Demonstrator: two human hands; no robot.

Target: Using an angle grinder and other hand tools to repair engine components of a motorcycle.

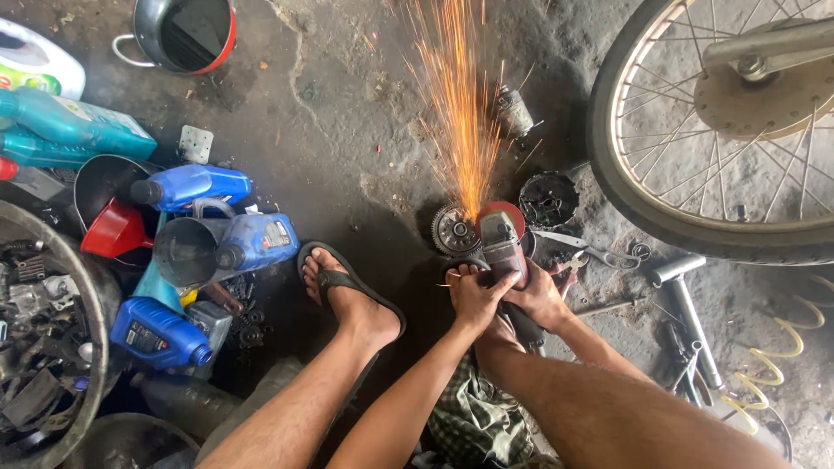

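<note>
Centre frame: left hand (473,293) and right hand (537,295) are both gripping the angle grinder (504,252); its disc is touching the toothed sprocket (453,231) on the floor; sparks (459,104) are flying toward the top.

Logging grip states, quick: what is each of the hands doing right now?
Left hand: closed on the angle grinder.
Right hand: closed on the same grinder's body.

Both hands, left (473,295) and right (540,300), grip the grinder (504,247). Its disc meets a sprocket (454,231) on the floor (347,130); sparks (460,104) fly upward.
</note>
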